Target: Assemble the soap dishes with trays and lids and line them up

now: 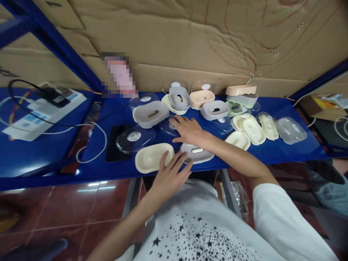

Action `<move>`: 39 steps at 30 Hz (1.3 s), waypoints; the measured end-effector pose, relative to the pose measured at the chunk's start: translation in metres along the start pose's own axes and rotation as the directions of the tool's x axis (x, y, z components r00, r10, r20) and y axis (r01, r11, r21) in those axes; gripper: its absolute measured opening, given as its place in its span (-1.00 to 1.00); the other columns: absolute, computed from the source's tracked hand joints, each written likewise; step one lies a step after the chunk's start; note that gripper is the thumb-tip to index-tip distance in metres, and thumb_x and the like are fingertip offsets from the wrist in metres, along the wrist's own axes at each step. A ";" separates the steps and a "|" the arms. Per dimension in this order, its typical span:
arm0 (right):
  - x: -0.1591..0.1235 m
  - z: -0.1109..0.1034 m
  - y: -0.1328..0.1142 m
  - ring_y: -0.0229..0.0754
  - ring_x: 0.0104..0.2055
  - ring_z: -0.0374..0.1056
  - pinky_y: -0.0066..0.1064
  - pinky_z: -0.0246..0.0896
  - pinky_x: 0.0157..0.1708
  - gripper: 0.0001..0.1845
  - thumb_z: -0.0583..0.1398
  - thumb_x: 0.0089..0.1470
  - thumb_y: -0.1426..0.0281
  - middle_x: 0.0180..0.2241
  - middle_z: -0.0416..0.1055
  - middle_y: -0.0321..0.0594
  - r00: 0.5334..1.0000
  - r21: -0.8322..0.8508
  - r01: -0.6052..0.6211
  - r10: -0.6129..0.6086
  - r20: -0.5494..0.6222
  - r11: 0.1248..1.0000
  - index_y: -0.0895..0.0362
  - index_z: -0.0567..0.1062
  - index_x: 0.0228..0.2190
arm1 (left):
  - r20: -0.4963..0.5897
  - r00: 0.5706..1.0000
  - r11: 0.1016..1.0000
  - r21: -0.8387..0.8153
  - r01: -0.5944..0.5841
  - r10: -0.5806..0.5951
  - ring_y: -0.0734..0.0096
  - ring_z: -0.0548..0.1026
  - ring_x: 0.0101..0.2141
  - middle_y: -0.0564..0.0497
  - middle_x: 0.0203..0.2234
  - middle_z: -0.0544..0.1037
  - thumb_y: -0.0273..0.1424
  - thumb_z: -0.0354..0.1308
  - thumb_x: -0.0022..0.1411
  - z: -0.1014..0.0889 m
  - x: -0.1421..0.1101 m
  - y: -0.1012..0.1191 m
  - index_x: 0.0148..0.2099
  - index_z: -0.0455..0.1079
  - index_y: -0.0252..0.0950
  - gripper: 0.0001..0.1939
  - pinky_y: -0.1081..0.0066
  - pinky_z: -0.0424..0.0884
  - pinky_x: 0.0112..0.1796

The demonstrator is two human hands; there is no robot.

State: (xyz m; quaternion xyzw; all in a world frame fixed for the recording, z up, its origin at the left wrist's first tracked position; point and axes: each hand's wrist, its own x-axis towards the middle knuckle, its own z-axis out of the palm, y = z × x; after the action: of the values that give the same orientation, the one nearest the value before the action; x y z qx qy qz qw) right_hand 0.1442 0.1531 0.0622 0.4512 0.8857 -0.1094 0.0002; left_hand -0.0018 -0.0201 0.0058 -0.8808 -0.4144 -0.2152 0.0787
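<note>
My left hand (170, 174) is at the near edge of the blue table (285, 152), fingers stretched out and spread, their tips touching a cream oval tray (150, 158) and a grey oval piece with a slot (197, 153). My right hand (187, 130) reaches further in and lies flat, fingers out, on a clear plastic lid (167, 127). Neither hand grips anything. A clear lid with a white sticker (135, 137) lies left of the cream tray, and a grey box part (151, 113) sits behind it.
Several more oval box parts in cream, grey, peach, green and clear plastic fill the back and right of the table, such as a grey one (215, 109) and a cream one (252, 129). A white device with cables (40, 108) sits at left. Cardboard (190, 36) lines the wall.
</note>
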 end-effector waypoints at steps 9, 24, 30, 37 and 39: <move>-0.131 0.002 0.067 0.05 0.55 0.09 0.09 0.16 0.48 -0.27 0.27 0.39 0.25 0.51 0.13 -0.07 0.940 0.298 0.328 -0.280 -0.193 0.896 -0.08 0.23 0.48 | -0.143 0.987 0.996 -0.059 0.063 -0.070 0.06 0.61 0.15 -0.30 0.19 0.59 -0.38 0.30 0.47 0.001 -0.008 -0.025 0.13 0.45 -0.32 -0.74 0.05 0.46 0.23; -0.147 0.052 0.031 0.22 0.62 -0.14 0.22 0.16 0.46 -0.28 0.19 0.45 0.13 0.55 0.07 -0.08 0.897 -0.075 0.350 -0.357 -0.261 0.934 -0.01 0.19 0.50 | -0.075 0.991 0.993 -0.032 0.111 -0.113 0.00 0.58 0.20 -0.26 0.28 0.55 -0.29 0.25 0.52 -0.002 -0.010 -0.037 0.35 0.35 -0.22 -0.56 -0.06 0.34 0.29; -0.162 0.041 0.046 0.17 0.62 -0.10 0.29 -0.05 0.50 -0.33 0.16 0.48 0.15 0.55 0.06 -0.13 0.934 -0.062 0.198 -0.208 -0.289 0.978 -0.09 0.20 0.49 | -0.046 0.961 0.962 0.008 0.272 -0.272 -0.23 0.47 0.30 -0.31 0.34 0.48 -0.28 0.25 0.49 -0.019 -0.024 -0.046 0.39 0.34 -0.23 -0.50 -0.28 0.21 0.32; -0.101 -0.005 0.047 0.07 0.50 0.19 0.12 0.03 0.45 -0.51 0.07 0.51 0.32 0.43 0.33 -0.08 0.913 -0.003 0.269 -0.256 -0.317 0.963 0.01 0.42 0.37 | -0.005 0.952 0.952 0.012 0.306 -0.306 -0.18 0.56 0.19 -0.30 0.29 0.52 -0.35 0.17 0.51 -0.026 -0.052 -0.041 0.34 0.34 -0.24 -0.59 -0.15 0.41 0.13; -0.056 -0.011 0.042 0.05 0.42 0.31 0.05 0.12 0.38 -0.53 0.12 0.46 0.43 0.35 0.43 -0.06 0.907 -0.014 0.354 -0.347 -0.238 0.935 0.05 0.48 0.31 | -0.001 0.956 0.956 -0.014 0.294 -0.294 -0.16 0.56 0.18 -0.30 0.30 0.51 -0.38 0.18 0.50 -0.027 -0.053 -0.037 0.35 0.32 -0.24 -0.57 -0.11 0.45 0.10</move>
State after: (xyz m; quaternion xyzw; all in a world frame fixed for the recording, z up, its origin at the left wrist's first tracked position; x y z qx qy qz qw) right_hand 0.2124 0.1347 0.0707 0.2947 0.9442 -0.0659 -0.1317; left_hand -0.0684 -0.0412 0.0048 -0.8097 -0.5389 -0.2288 0.0403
